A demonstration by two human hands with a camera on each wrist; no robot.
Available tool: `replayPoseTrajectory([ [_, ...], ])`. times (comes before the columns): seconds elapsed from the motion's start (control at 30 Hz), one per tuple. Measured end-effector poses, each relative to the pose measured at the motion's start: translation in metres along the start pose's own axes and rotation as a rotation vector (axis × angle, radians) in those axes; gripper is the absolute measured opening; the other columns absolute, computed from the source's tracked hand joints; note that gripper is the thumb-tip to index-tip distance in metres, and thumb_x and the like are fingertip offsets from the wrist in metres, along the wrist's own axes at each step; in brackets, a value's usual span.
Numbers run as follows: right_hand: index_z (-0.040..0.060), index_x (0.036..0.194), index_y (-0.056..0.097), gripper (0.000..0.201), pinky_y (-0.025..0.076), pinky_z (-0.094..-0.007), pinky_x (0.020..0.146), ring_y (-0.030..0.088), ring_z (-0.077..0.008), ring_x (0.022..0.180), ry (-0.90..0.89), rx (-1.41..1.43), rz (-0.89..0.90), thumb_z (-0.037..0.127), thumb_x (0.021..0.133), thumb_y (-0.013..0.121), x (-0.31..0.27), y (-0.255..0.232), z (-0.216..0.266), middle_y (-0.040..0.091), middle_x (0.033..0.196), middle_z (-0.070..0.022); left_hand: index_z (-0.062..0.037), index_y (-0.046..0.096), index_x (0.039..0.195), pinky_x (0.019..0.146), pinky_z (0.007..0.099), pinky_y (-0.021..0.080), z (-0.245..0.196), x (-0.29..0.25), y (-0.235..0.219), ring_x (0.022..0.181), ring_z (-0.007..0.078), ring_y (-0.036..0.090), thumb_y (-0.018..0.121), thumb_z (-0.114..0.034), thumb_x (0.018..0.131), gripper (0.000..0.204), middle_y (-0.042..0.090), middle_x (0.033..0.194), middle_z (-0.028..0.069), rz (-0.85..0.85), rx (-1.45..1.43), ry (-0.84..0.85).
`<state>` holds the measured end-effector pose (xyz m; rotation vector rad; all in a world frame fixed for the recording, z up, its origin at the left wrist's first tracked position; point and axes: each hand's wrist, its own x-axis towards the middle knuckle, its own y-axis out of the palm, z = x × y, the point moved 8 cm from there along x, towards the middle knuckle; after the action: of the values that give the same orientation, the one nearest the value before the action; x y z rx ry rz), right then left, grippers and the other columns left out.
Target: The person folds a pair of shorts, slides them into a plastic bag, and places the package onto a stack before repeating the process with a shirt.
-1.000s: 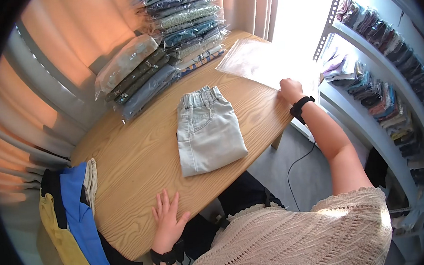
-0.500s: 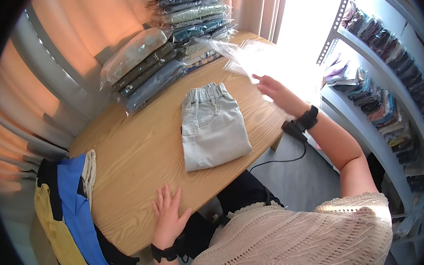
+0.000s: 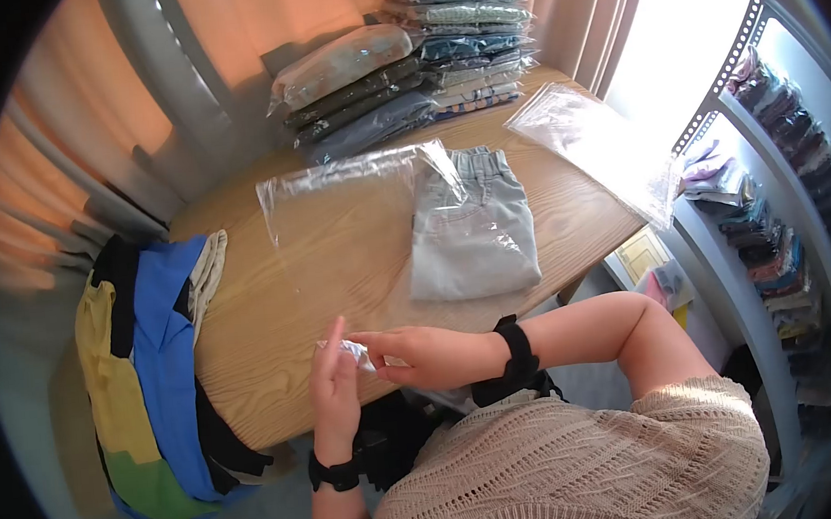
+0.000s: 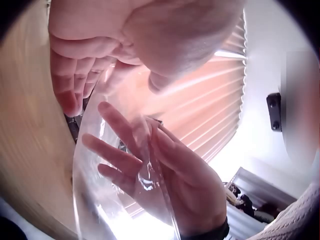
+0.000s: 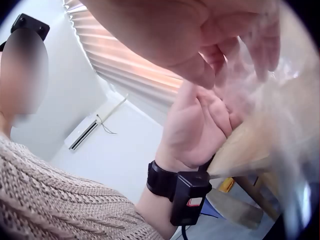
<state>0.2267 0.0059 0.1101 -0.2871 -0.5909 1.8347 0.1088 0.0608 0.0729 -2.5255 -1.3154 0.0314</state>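
Both hands meet at the near end of a clear plastic bag (image 3: 332, 193), low over the table's front edge. My left hand (image 3: 334, 398) pinches the film between thumb and fingers, with its index finger pointing up in the head view. From the right, my right hand (image 3: 423, 356) holds the bag's edge; in the left wrist view its fingers (image 4: 117, 155) show through the film, with the thumb at the edge. The bag stretches away across the table, its far corner overlapping the folded pale grey-green pants (image 3: 478, 245), which lie flat with the elastic waistband at the far end.
A pile of more clear bags (image 3: 602, 147) lies at the table's right. Stacks of bagged clothes (image 3: 473, 55) stand at the back. Blue, yellow and black garments (image 3: 164, 348) hang over the left edge. Shelves of packed clothes (image 3: 770, 241) stand beyond the right side.
My right hand has taken a clear bag from the pile and brought it left and toward me. My left hand has risen from the tabletop and taken hold of it too.
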Motion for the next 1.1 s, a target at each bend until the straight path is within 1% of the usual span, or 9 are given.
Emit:
replayPoseTrajectory([
  [0.1,0.0046,0.129,0.047,0.045,0.047,-0.0367,0.079,0.060,-0.0280,0.088,-0.059,-0.087,0.008,0.014,0.086,0.057,-0.006,-0.007,0.009,0.062,0.096,-0.0115,0.0050,0.039,0.135,0.090,0.0278,0.043,0.035,-0.009,-0.014,0.108,0.0165,0.054,0.051,-0.012,0.094,0.046,0.050,0.129,0.0130,-0.155,-0.371,-0.214],
  [0.37,0.0005,0.103,0.060,0.030,0.048,-0.0306,0.075,0.059,-0.0179,0.084,0.432,-0.174,-0.941,0.023,0.084,0.065,-0.085,-0.217,-0.132,0.063,0.095,-0.0092,0.0039,0.037,0.136,0.075,0.0207,0.046,0.078,-0.016,-0.088,0.086,0.0108,0.057,0.049,0.009,0.084,0.054,0.060,0.111,0.0147,-0.393,-0.189,-0.253],
  [0.47,-0.0008,0.105,0.059,0.039,0.048,-0.0322,0.074,0.059,-0.0203,0.082,0.831,0.109,-0.898,0.033,0.085,0.064,-0.110,-0.228,-0.203,0.063,0.093,-0.0103,0.0031,0.036,0.137,0.073,0.0205,0.046,0.087,-0.009,-0.104,0.085,0.0113,0.058,0.049,0.009,0.083,0.056,0.062,0.103,0.0125,-0.416,-0.201,-0.252],
  [0.6,-0.0044,0.115,0.054,0.054,0.050,-0.0402,0.078,0.061,-0.0281,0.092,0.823,0.492,-0.693,0.034,0.081,0.070,-0.091,-0.229,-0.216,0.062,0.106,-0.0157,0.0037,0.035,0.138,0.074,0.0199,0.046,0.086,-0.002,-0.115,0.088,0.0117,0.058,0.049,0.009,0.083,0.057,0.062,0.103,0.0121,-0.406,-0.198,-0.282],
  [0.67,-0.0016,0.114,0.056,0.051,0.051,-0.0439,0.075,0.061,-0.0298,0.095,1.043,0.645,-0.663,0.031,0.079,0.072,-0.086,-0.220,-0.210,0.061,0.111,-0.0153,0.0038,0.034,0.138,0.073,0.0195,0.046,0.111,-0.006,-0.123,0.087,0.0112,0.058,0.050,0.009,0.083,0.058,0.062,0.102,0.0117,-0.475,-0.207,-0.210],
  [0.73,-0.0021,0.111,0.058,0.040,0.053,-0.0461,0.078,0.064,-0.0308,0.092,0.784,0.734,-0.709,0.023,0.082,0.070,-0.072,-0.224,-0.243,0.064,0.107,-0.0160,0.0040,0.033,0.139,0.073,0.0191,0.045,0.110,0.002,-0.126,0.086,0.0107,0.057,0.050,0.008,0.084,0.058,0.062,0.102,0.0112,-0.541,-0.229,-0.122],
  [0.87,0.0001,0.112,0.058,0.037,0.049,-0.0451,0.089,0.062,-0.0281,0.099,1.044,0.867,-0.668,0.023,0.085,0.066,-0.069,-0.212,-0.192,0.063,0.112,-0.0138,0.0033,0.032,0.139,0.073,0.0198,0.045,0.108,-0.003,-0.122,0.082,0.0105,0.056,0.051,0.007,0.085,0.058,0.058,0.100,0.0073,-0.545,-0.213,-0.213],
  [1.07,0.0002,0.126,0.048,0.043,0.041,-0.0410,0.101,0.057,-0.0299,0.109,0.524,1.251,-0.576,0.020,0.089,0.057,-0.057,-0.204,-0.203,0.058,0.123,-0.0149,-0.0032,0.034,0.140,0.068,0.0191,0.046,0.110,0.004,-0.118,0.076,0.0089,0.052,0.054,0.000,0.087,0.056,0.051,0.092,0.0024,-0.492,-0.211,-0.258],
  [1.1,-0.0010,0.127,0.046,0.043,0.040,-0.0409,0.101,0.056,-0.0298,0.111,0.484,1.270,-0.605,0.020,0.091,0.054,-0.063,-0.205,-0.206,0.056,0.125,-0.0159,-0.0028,0.037,0.138,0.077,0.0239,0.045,0.098,0.002,-0.126,0.085,0.0143,0.053,0.055,-0.001,0.086,0.054,0.051,0.109,0.0107,-0.539,0.019,-0.212],
])
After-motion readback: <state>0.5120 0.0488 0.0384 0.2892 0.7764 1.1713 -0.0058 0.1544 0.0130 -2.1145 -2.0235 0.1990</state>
